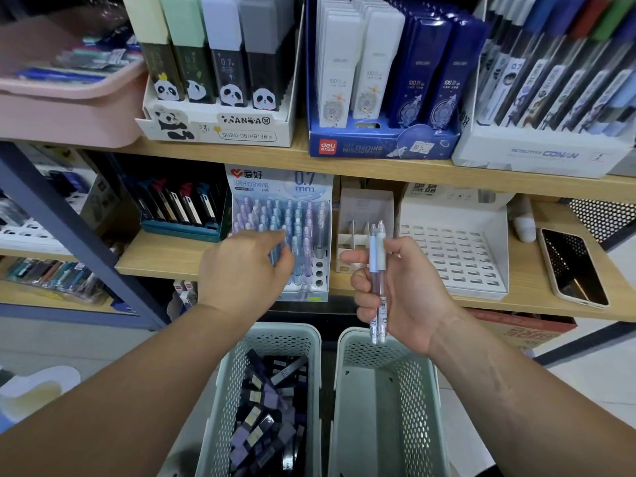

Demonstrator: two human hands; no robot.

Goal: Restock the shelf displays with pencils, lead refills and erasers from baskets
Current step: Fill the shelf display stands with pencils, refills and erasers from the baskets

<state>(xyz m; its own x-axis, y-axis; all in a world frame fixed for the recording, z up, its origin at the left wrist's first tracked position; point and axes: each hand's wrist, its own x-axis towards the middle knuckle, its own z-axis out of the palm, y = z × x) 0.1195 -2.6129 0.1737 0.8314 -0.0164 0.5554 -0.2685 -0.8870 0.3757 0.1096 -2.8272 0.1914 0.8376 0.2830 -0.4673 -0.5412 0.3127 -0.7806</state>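
Observation:
My right hand (pixel 402 290) grips two mechanical pencils (pixel 377 280) upright, in front of the shelf and above the right green basket (pixel 385 407), which shows no contents. My left hand (pixel 246 266) reaches into the 0.7 mm mechanical pencil display (pixel 282 232) on the lower shelf, fingertips pinching a pencil among the standing pencils. The left green basket (pixel 223 390) below holds several dark lead refill boxes (pixel 265 414).
The upper shelf carries a panda lead refill box (pixel 220 80), a blue Deli refill box (pixel 382 98) and a Conan box (pixel 543 98). A white slotted display (pixel 454 249), a small white divider box (pixel 361 218) and a phone (pixel 571 266) sit right of the pencils. A pink bin (pixel 62 98) stands upper left.

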